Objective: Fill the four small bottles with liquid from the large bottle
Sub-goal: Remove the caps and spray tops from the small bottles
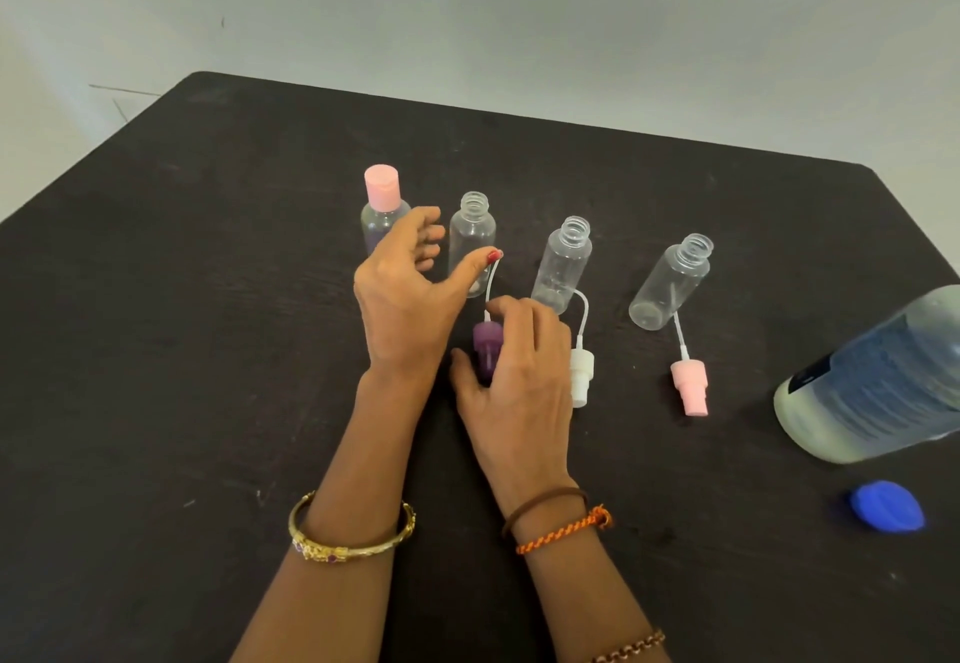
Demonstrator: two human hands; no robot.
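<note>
No text, brand, number or sign can be read in this view. The large bottle (878, 376) at the right edge carries a dark blue label around its body, but the print on it is blurred and no letter can be made out; only a small dark patch shows at the label's left end. The four small bottles are clear plastic without any marking, and the pink cap, the spray heads and the blue cap (887, 505) show plain colour only. The dark table (208, 350) and the pale wall behind it bear no writing.
</note>
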